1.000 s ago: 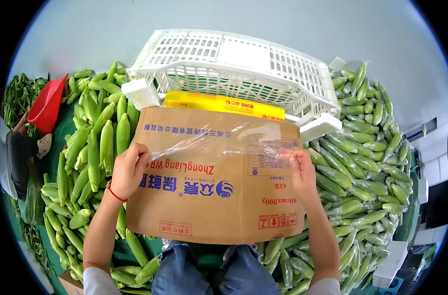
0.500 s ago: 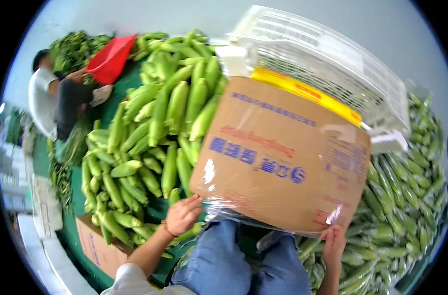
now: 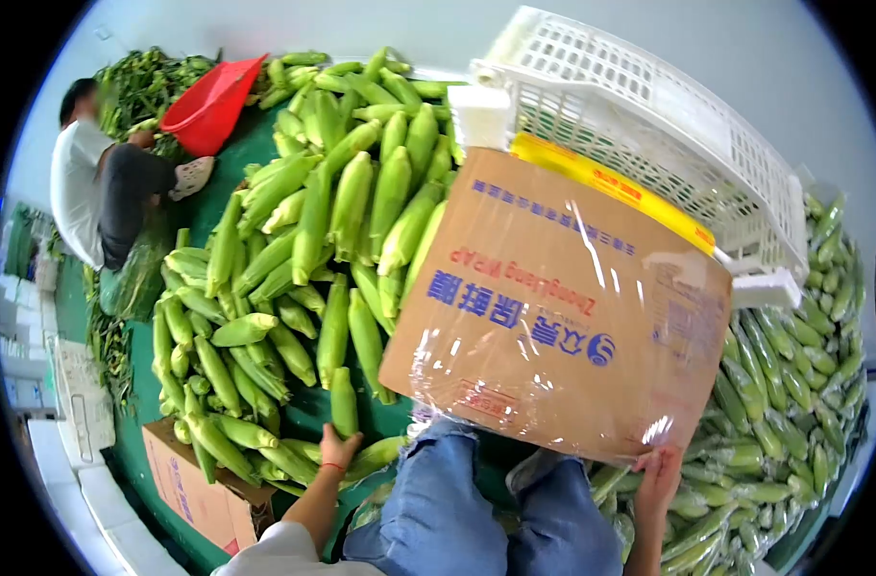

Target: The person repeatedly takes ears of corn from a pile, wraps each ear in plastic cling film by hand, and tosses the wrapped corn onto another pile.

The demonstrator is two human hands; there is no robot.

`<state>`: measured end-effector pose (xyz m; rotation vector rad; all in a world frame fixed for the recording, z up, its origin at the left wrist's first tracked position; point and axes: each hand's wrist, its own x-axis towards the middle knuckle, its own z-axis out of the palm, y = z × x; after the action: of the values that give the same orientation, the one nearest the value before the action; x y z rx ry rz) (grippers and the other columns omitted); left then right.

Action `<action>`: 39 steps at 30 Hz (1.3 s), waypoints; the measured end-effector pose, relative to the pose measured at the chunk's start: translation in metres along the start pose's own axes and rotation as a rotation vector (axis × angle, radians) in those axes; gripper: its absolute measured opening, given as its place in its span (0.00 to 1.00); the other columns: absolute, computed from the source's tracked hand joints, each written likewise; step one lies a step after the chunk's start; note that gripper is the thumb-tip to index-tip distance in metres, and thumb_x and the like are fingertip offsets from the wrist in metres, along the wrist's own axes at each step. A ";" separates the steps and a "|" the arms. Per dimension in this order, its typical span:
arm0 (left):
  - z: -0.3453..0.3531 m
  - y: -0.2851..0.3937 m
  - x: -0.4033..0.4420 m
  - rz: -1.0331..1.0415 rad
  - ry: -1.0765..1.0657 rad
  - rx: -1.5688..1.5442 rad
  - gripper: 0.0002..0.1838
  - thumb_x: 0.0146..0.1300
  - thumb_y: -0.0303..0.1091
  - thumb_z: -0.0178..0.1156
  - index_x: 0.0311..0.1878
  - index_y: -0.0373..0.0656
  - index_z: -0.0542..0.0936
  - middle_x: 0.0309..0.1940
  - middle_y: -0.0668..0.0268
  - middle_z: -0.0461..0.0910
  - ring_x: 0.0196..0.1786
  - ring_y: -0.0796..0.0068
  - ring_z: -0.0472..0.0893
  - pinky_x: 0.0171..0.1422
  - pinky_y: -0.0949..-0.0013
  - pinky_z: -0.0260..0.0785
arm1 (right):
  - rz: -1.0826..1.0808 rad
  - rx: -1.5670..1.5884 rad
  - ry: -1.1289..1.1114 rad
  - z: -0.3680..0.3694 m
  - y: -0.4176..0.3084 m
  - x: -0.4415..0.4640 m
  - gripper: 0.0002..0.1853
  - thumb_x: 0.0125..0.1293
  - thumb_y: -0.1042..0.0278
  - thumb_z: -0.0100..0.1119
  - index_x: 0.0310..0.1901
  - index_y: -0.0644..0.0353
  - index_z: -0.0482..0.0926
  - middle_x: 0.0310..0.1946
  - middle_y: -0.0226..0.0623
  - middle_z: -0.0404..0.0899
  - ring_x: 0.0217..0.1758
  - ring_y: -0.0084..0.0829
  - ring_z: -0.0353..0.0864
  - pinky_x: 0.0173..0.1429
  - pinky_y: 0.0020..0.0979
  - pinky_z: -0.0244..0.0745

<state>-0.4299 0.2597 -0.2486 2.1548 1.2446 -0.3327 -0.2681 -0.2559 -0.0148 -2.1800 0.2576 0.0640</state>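
Note:
My left hand (image 3: 339, 447) is closed round the lower end of an ear of corn (image 3: 343, 405) at the near edge of the unwrapped corn pile (image 3: 294, 230). The ear stands roughly upright in view, husk on. At the near right corner of the cardboard sheet (image 3: 563, 307), my right hand (image 3: 660, 463) pinches the edge of the clear film. That film lies stretched over the cardboard, with glossy creases. A yellow film roll box (image 3: 611, 187) sits along the cardboard's far edge.
Behind the cardboard stands a white plastic crate (image 3: 649, 115). Film-wrapped corn (image 3: 793, 384) is heaped at right. At left are an open carton (image 3: 203, 490), a red basin (image 3: 212, 106) and a seated person (image 3: 107, 182) beside leafy greens (image 3: 155, 82).
The film has been drawn from mid-cardboard to its near edge. My left hand has let go of the film and taken hold of an ear of corn. The view has swung left.

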 end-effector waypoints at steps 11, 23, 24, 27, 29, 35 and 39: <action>-0.143 0.338 -0.092 1.305 -0.075 0.202 0.41 0.45 0.55 0.74 0.63 0.47 0.76 0.47 0.56 0.79 0.45 0.55 0.82 0.47 0.59 0.77 | -0.053 -0.353 0.165 0.013 0.002 -0.026 0.04 0.73 0.73 0.47 0.43 0.63 0.69 0.28 0.38 0.78 0.31 0.33 0.76 0.40 0.35 0.71; -0.057 0.450 -0.100 1.803 -0.248 0.222 0.36 0.50 0.43 0.70 0.66 0.55 0.73 0.49 0.61 0.77 0.47 0.61 0.81 0.44 0.64 0.77 | -0.489 -0.224 -0.070 0.038 -0.078 0.095 0.19 0.65 0.55 0.62 0.49 0.61 0.75 0.53 0.39 0.78 0.54 0.34 0.78 0.59 0.40 0.73; -0.058 0.432 -0.096 1.748 -0.150 0.074 0.37 0.48 0.43 0.72 0.64 0.53 0.74 0.51 0.60 0.77 0.49 0.60 0.81 0.46 0.63 0.77 | -0.527 -0.421 -0.034 0.046 -0.079 0.103 0.20 0.65 0.53 0.62 0.49 0.60 0.75 0.52 0.37 0.78 0.51 0.35 0.78 0.57 0.40 0.73; -0.074 0.383 -0.108 1.505 0.009 -0.003 0.29 0.51 0.42 0.73 0.55 0.42 0.78 0.54 0.54 0.79 0.48 0.56 0.83 0.47 0.60 0.78 | -0.613 -0.624 0.099 0.055 -0.082 0.116 0.21 0.63 0.49 0.61 0.47 0.58 0.77 0.45 0.34 0.78 0.44 0.36 0.77 0.49 0.38 0.74; -0.083 0.354 -0.082 1.503 -0.047 0.182 0.21 0.55 0.38 0.71 0.50 0.40 0.81 0.47 0.55 0.82 0.40 0.58 0.85 0.42 0.61 0.79 | -0.656 -0.620 0.145 0.058 -0.085 0.118 0.19 0.61 0.48 0.62 0.43 0.56 0.79 0.40 0.33 0.77 0.42 0.35 0.76 0.43 0.37 0.75; -0.095 0.505 -0.044 1.452 -0.162 -0.176 0.03 0.60 0.25 0.62 0.35 0.37 0.82 0.36 0.59 0.80 0.37 0.64 0.81 0.40 0.67 0.72 | -0.773 -0.585 0.127 0.060 -0.084 0.138 0.15 0.57 0.50 0.65 0.33 0.54 0.80 0.32 0.29 0.73 0.37 0.32 0.76 0.30 0.32 0.76; -0.013 0.530 -0.066 1.596 -0.524 0.412 0.09 0.62 0.38 0.57 0.38 0.43 0.81 0.29 0.53 0.82 0.35 0.47 0.82 0.40 0.51 0.74 | -0.717 -0.627 0.095 0.057 -0.077 0.139 0.16 0.64 0.50 0.60 0.35 0.55 0.78 0.30 0.34 0.75 0.30 0.37 0.79 0.28 0.37 0.76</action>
<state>-0.0164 0.0296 -0.0006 2.4160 -0.9839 -0.3737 -0.1134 -0.1887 -0.0056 -2.7679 -0.5748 -0.4127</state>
